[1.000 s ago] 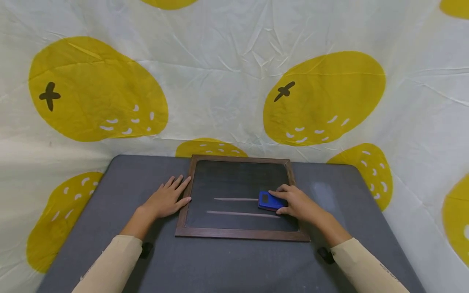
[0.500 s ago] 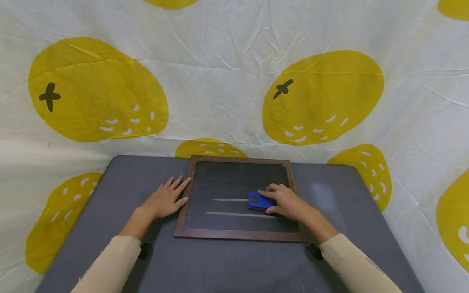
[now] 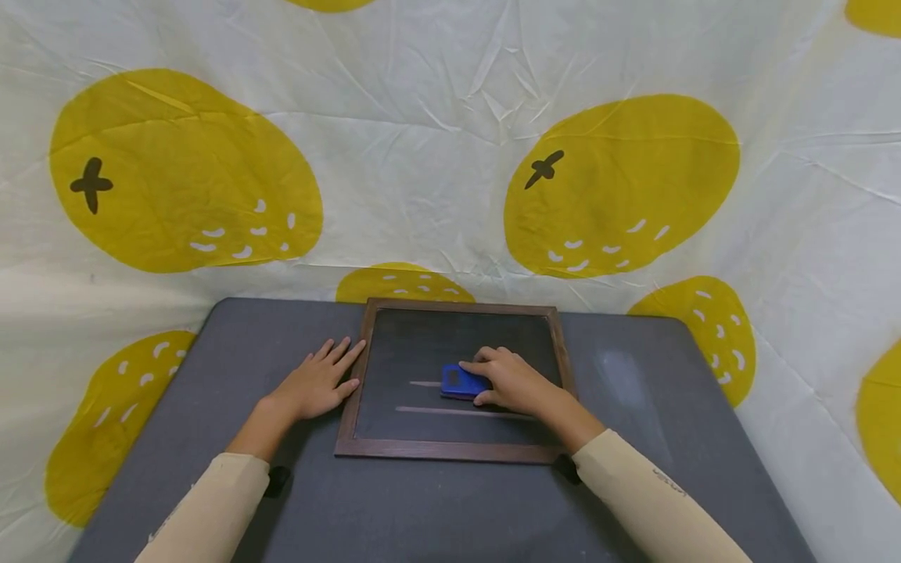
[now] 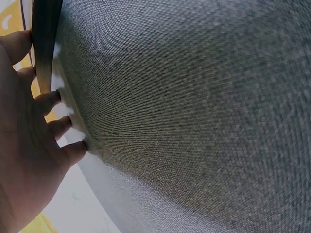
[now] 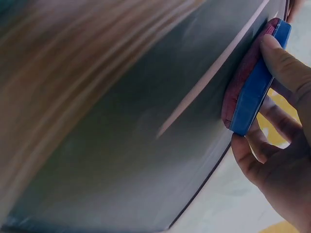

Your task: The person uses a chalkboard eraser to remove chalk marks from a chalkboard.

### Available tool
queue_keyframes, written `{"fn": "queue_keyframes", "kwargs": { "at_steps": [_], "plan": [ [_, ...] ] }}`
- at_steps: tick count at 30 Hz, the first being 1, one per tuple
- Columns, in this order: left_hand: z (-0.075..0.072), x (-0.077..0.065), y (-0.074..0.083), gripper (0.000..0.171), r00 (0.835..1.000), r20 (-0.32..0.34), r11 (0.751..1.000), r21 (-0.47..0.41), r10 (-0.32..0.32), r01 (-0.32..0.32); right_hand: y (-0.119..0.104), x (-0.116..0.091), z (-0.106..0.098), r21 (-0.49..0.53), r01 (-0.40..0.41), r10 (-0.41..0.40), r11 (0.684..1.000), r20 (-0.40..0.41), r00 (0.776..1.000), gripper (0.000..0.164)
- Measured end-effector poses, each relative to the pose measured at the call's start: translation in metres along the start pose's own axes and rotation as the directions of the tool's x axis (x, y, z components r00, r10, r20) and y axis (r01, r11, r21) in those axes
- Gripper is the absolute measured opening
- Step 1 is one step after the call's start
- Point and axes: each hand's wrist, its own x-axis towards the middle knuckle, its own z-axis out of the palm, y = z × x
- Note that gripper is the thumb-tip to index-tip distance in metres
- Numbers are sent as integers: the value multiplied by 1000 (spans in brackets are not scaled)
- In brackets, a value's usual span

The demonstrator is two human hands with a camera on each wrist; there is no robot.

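A wood-framed chalkboard [image 3: 450, 336] lies on a dark grey table. Two pale chalk lines run across its surface; the lower chalk line [image 3: 457, 411] is long, while only a short left piece of the upper line [image 3: 424, 384] shows beside the eraser. My right hand [image 3: 517, 381] grips a blue chalkboard eraser [image 3: 459, 380] between thumb and fingers, its reddish felt pad [image 5: 241, 77] against the board in the right wrist view. With fingers spread, my left hand [image 3: 314, 383] rests at the board's left frame, fingertips touching frame and table. In the left wrist view the left hand [image 4: 29, 141] holds nothing.
The grey table [image 3: 436, 508] extends around the board on all sides. Behind it hangs a white cloth [image 3: 415, 188] printed with yellow fruit. A pale smudge [image 3: 622, 371] marks the table right of the board.
My right hand has slid the eraser leftward along the upper chalk line, and that line now shows only as a short piece at left. The left hand stays at the frame.
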Motion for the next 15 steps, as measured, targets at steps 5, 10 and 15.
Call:
{"fn": "queue_keyframes", "kwargs": {
  "at_steps": [5,10,15],
  "plan": [
    [-2,0,0,70,1000,6,1000,-20,2,-2,-17,18,1,-17,-1,1,1000,15,1000,68],
    [-2,0,-1,71,1000,11,1000,-19,2,-1,-33,38,4,-52,5,-3,999,40,999,69],
    [0,0,-2,70,1000,0,1000,-19,-2,2,-48,60,5,-90,13,-6,996,72,997,70]
  ]
}}
